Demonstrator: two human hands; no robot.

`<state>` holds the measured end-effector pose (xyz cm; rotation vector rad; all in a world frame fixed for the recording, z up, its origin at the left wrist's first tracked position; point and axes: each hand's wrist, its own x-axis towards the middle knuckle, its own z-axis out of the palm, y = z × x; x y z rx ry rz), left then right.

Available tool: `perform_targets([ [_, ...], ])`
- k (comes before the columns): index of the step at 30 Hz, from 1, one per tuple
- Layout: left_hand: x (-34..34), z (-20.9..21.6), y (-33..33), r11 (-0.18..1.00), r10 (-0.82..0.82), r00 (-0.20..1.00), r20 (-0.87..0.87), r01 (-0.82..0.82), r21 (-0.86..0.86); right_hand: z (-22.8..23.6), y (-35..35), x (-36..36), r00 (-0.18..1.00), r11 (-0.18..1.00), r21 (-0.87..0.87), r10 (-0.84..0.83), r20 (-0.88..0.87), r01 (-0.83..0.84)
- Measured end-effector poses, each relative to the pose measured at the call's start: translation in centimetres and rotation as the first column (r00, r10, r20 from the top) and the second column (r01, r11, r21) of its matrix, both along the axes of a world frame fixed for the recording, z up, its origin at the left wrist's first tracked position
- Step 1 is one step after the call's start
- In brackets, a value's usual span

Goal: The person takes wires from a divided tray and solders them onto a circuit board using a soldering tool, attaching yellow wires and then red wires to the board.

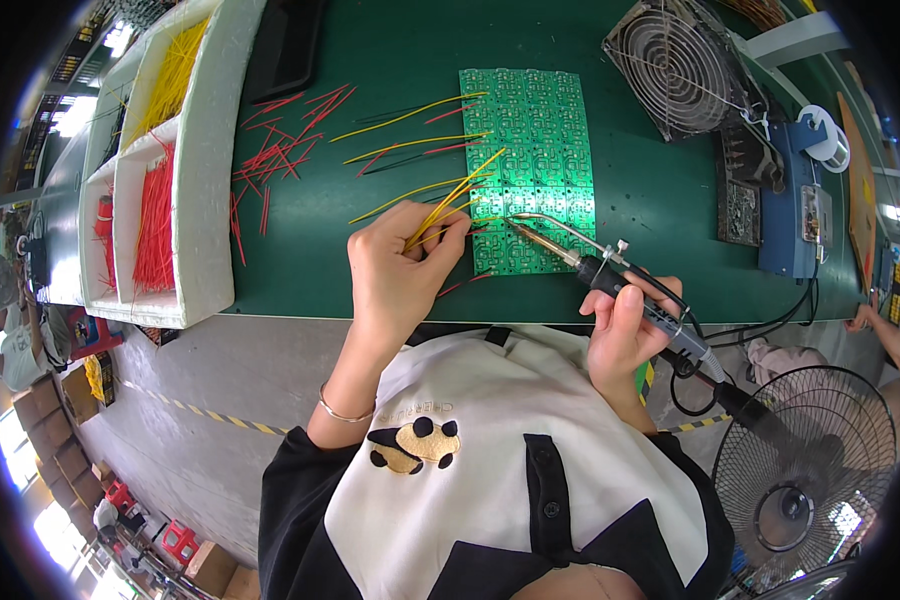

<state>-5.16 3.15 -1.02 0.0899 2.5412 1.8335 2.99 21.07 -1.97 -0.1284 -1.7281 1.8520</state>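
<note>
A green circuit board panel (530, 130) lies on the dark green bench, divided into several small repeated boards. My right hand (630, 325) grips a soldering iron (630, 290) with a thin metal feed tube fixed alongside it. The iron's tip points at the panel's lower left part, close to the tube's end. At the panel's left edge my left hand (408, 255) is closed on several yellow wires (460, 190), which fan out over the board. Other yellow, black and red wires (410, 150) stick out leftward from the panel's left edge.
Loose red wires (282, 150) lie left of the panel, beside a white foam box (205, 200) of sorted wires. A dark flat object (288, 45) sits at the back. To the right stand a square fan (670, 70) and a blue solder feeder (795, 200) with a spool.
</note>
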Motion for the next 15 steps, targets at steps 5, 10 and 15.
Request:
perform_targets([
  [5,0.02,0.17,-0.08,1.0,-0.001,1.0,0.011,0.001,-0.012,0.18,-0.01,-0.14,1.0,1.0,0.02,-0.017,0.014,0.017],
  [10,0.05,0.06,-0.07,1.0,0.002,1.0,0.016,-0.002,-0.013,0.19,0.03,-0.15,0.999,0.997,-0.077,-0.032,-0.003,0.031],
  [15,-0.01,0.15,-0.08,1.0,-0.008,1.0,0.02,0.008,-0.004,0.09,0.12,-0.02,1.0,1.0,-0.02,-0.003,0.023,0.003],
])
